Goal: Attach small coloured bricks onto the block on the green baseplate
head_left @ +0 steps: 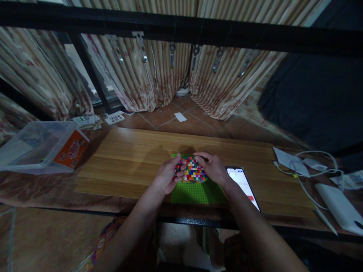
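Note:
A block built of many small multicoloured toy bricks (195, 172) stands on a green studded baseplate (195, 194) on the wooden board. My left hand (168, 174) is at the block's left side, its fingers curled around several loose small bricks (178, 168), mostly red and pink. At the block's upper right edge is my right hand (212, 167), thumb and fingertips drawn together over the top. Whatever those fingertips may hold is too small to make out.
Right of the baseplate lies a lit phone (241, 183), close under my right forearm. A clear plastic box (42, 145) with an orange label stands at the left. White cables (312, 173) and a white power bank (340, 207) lie at the right. Curtains hang behind.

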`<state>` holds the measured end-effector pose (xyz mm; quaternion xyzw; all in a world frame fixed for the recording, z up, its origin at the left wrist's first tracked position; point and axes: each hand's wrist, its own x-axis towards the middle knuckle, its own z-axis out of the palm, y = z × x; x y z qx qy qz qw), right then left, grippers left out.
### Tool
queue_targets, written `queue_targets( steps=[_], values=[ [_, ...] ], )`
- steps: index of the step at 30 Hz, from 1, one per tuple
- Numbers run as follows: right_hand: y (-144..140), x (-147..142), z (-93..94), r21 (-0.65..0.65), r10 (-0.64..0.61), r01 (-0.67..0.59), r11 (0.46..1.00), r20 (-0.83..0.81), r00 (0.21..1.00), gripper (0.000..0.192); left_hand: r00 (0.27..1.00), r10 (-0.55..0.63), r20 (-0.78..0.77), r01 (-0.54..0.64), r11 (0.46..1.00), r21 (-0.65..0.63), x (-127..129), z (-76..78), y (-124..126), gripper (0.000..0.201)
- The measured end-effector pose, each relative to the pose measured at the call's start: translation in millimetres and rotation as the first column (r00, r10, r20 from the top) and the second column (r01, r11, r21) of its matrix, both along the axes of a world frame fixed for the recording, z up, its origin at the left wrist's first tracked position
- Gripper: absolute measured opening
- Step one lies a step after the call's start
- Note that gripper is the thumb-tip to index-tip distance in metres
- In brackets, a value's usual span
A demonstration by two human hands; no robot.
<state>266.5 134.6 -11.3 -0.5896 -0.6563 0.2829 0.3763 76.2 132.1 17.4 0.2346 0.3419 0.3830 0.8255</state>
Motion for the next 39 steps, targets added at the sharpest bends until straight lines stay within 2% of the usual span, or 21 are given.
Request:
queue_targets(
  steps=[5, 9, 13, 20, 29, 33, 35, 39],
  values=[
    [-5.6, 0.4, 11.6, 0.125, -0.108, 0.115, 0.985, -0.057, 0.993, 0.029, 0.999, -0.041, -0.005, 0.041, 0.999, 0.016, 1.7, -2.4, -0.7, 0.034],
    [-14.5, -12.3, 28.5, 0.180, 0.003, 0.006, 0.984, -0.052, 0.999, 0.024, 0.997, -0.073, -0.038, 0.074, 0.997, 0.039, 2.0, -3.3, -1.4, 0.038],
    [-21.2, -24.8, 40.4, 0.182, 0.111, -0.098, 0.978, -0.061, 0.992, 0.022, 0.994, -0.089, -0.060, 0.093, 0.993, 0.067, 2.1, -1.6, -2.6, 0.041],
    [-25.5, -37.4, 40.6, 0.062, 0.203, -0.194, 0.979, -0.210, 0.957, 0.022, 0.987, -0.151, -0.060, 0.157, 0.983, 0.096, 3.6, 3.4, -6.1, 0.043],
    [-25.2, -35.6, 35.1, -0.047, 0.158, -0.204, 0.978, -0.472, 0.867, 0.018, 0.985, -0.156, -0.072, 0.161, 0.984, 0.077, 5.1, 6.0, -8.6, 0.042],
    [-23.7, -28.8, 33.8, -0.072, 0.036, -0.090, 0.993, -0.542, 0.840, 0.017, 0.991, -0.115, -0.067, 0.119, 0.991, 0.057, 2.6, 4.4, -5.1, 0.041],
    [-22.9, -25.4, 34.3, -0.098, -0.013, -0.060, 0.993, -0.617, 0.787, 0.019, 0.995, -0.080, -0.058, 0.083, 0.995, 0.046, 0.5, 3.2, -3.1, 0.041],
    [-21.9, -20.6, 36.4, -0.163, -0.067, -0.090, 0.983, -0.758, 0.649, 0.022, 0.998, -0.037, -0.040, 0.038, 0.999, 0.021, -2.0, 1.3, -0.7, 0.039]
  ],
)
